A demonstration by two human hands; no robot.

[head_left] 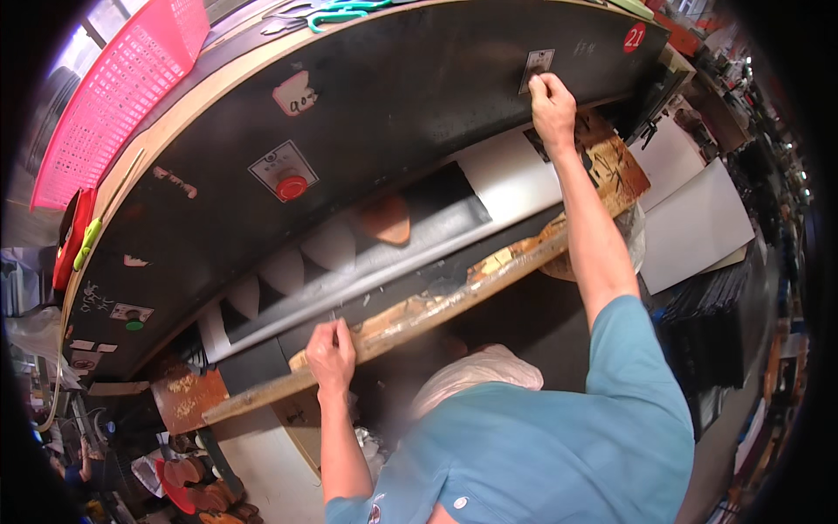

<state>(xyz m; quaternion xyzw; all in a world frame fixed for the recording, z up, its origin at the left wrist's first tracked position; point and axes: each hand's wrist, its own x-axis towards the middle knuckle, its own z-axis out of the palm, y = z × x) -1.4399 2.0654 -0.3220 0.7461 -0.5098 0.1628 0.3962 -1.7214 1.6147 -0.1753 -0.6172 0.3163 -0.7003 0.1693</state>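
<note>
Up on the black machine panel, my right hand has its fingers pinched at a small control plate. A dark knob seems to be between the fingertips, partly hidden by them. My left hand is curled closed at the worn wooden edge of the machine bed; what its fingers hold, if anything, is hidden. Between the panel and that edge, a brown tongue-shaped piece lies in line with several similar grey pieces on a dark surface. A smooth pale bar runs along in front of them.
The panel also carries a red push button and a green button. On top stand a pink perforated basket and green-handled scissors. White boards and a stack of dark sheets are at my right.
</note>
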